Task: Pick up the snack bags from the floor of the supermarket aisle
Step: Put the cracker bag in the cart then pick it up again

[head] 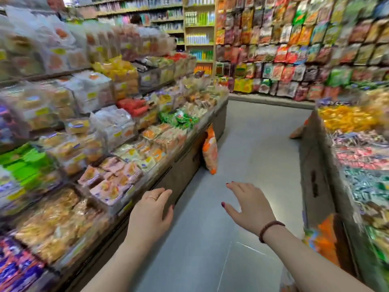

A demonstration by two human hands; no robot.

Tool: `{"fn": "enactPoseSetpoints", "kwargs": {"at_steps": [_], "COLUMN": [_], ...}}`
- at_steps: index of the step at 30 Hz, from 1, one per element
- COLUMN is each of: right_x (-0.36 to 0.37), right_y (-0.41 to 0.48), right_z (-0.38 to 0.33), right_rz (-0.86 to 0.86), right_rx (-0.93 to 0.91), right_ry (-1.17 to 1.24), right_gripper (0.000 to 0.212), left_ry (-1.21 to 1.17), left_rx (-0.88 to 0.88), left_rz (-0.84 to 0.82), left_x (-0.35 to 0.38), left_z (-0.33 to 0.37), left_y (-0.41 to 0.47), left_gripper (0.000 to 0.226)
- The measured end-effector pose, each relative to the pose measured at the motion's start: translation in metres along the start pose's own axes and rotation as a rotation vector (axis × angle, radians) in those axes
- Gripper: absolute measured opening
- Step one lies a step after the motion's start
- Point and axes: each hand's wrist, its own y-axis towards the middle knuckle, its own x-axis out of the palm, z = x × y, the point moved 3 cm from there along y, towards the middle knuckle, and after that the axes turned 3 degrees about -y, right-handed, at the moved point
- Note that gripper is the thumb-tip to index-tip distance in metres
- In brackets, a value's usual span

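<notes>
An orange snack bag (210,150) stands on the grey floor, leaning against the base of the left display. Another orange and green snack bag (325,239) lies at the foot of the right display, close to my right forearm. A brownish bag (297,133) rests on the floor further along by the right display's corner. My left hand (152,209) is stretched forward, fingers relaxed, holding nothing, near the left display's edge. My right hand (247,204) is spread wide over the aisle floor, empty, well short of the orange bag.
The left display (183,171) carries tiers of packaged snacks and the right display (315,175) holds sweets. A wall of hanging snack packs (305,49) closes the aisle's far end. The grey floor (252,144) runs between both displays. The picture is motion-blurred.
</notes>
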Motion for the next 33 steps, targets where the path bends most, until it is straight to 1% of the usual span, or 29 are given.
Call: {"fn": "enactPoseSetpoints", "kwargs": {"at_steps": [7,11,16,18,20,23,27,31,33], "right_x": [0.017,0.027,0.047,0.058,0.068,0.078,0.086,0.095,0.102], "right_y": [0.115,0.163,0.222,0.252,0.288,0.34,0.404,0.465,0.495], "right_z": [0.04,0.07,0.124,0.152,0.186,0.238,0.299,0.352,0.372], "right_rz": [0.027,-0.012,-0.054,-0.081,-0.077,-0.092,-0.145,-0.172,-0.179], "right_rx": [0.125,0.186,0.211,0.206,0.194,0.199,0.156,0.166,0.152], "right_ry": [-0.036,-0.037,-0.04,-0.044,-0.038,-0.028,-0.027,-0.02,-0.002], "right_gripper": [0.062,0.061,0.06,0.064,0.073,0.074,0.081,0.068,0.067], "left_ry": [-0.002,-0.008,-0.022,-0.02,-0.022,-0.031,-0.026,-0.023,-0.017], "left_rx": [0.112,0.152,0.191,0.186,0.169,0.137,0.103,0.084,0.082], "left_rz": [-0.021,-0.034,-0.04,-0.039,-0.03,-0.046,-0.076,-0.084,-0.09], "left_x": [0.039,0.066,0.111,0.131,0.152,0.186,0.219,0.249,0.265], "left_z": [-0.033,-0.026,-0.008,0.0,0.01,0.026,0.054,0.075,0.081], "left_y": [0.145,0.214,0.293,0.329,0.369,0.428,0.506,0.576,0.61], "left_gripper": [0.043,0.044,0.043,0.044,0.044,0.044,0.044,0.042,0.041]}}
